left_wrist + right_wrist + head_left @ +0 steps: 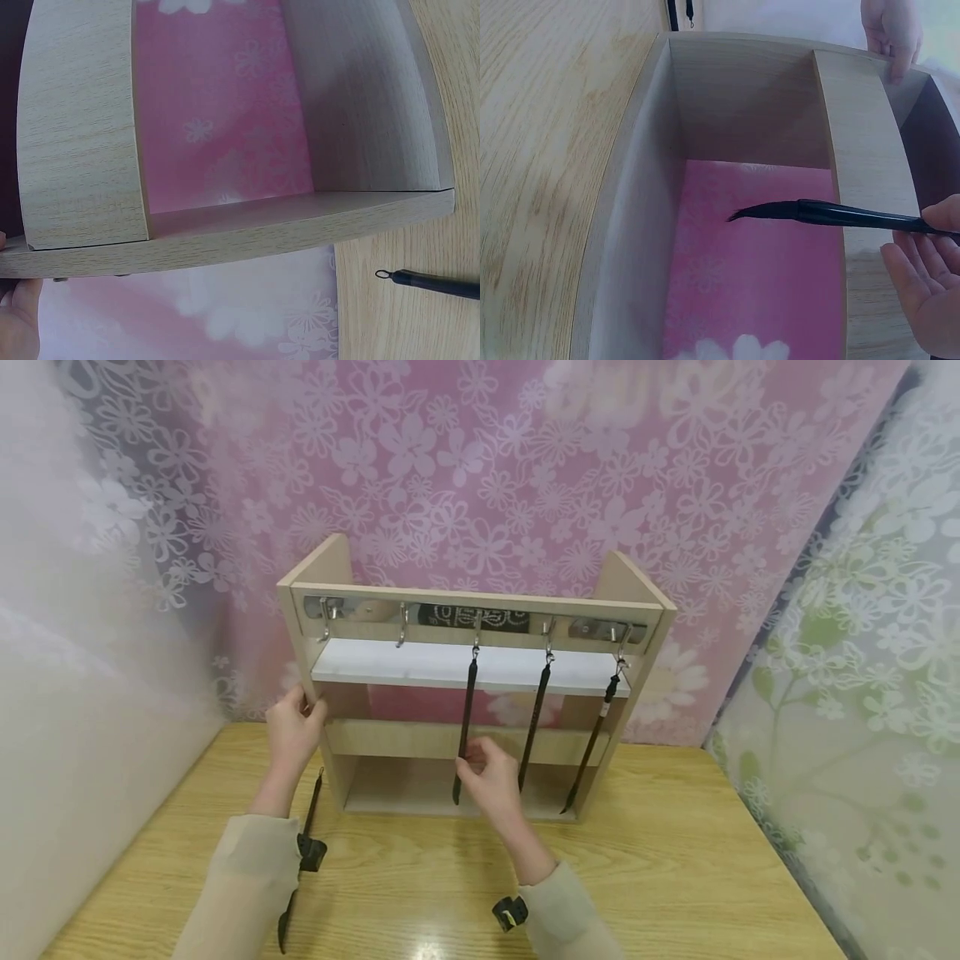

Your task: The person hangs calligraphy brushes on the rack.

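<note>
My right hand (pixel 491 777) pinches a dark calligraphy brush (pixel 468 693) low on its handle. That brush hangs by its loop from the middle hook of a wooden shelf rack (pixel 397 739), and its black bristle tip (pixel 761 211) points down in the right wrist view. My left hand (pixel 291 731) grips the rack's left side panel (pixel 225 251) between thumb and fingers. Two more brushes hang to the right: one dark brush (pixel 535 718) on the fourth hook, another with a pale band (pixel 597 731) on the last.
Two bare hooks, the leftmost hook (pixel 325 620) and the one beside it (pixel 402 625), are on the metal strip. Another brush (pixel 314 797) lies on the wooden table (pixel 652 860) under my left forearm, its looped end (pixel 384 274) near the rack. Flowered sheets (pixel 480 468) stand behind.
</note>
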### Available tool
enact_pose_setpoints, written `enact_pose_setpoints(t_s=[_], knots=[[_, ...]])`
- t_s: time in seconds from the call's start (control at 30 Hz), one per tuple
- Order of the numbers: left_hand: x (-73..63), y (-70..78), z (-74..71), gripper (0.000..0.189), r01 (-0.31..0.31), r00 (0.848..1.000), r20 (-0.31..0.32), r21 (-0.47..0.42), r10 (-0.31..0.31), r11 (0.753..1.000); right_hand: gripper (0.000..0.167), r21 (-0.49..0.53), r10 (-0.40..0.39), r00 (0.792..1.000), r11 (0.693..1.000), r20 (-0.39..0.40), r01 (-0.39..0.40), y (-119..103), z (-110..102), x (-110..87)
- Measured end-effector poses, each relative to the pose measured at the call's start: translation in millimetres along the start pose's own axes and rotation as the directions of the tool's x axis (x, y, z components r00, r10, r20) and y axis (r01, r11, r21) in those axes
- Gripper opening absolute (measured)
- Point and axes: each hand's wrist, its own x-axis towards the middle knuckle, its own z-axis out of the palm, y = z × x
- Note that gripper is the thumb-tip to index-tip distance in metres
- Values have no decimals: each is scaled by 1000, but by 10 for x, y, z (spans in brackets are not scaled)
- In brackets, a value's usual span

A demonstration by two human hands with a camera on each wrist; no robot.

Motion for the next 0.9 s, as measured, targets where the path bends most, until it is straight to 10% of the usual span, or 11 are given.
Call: enact_pose_setpoints(t_s=[0.9], knots=[[11,-43,2,10,-51,998,-18,27,52,998,15,36,54,998,998,-13,-53,49,-13,20]])
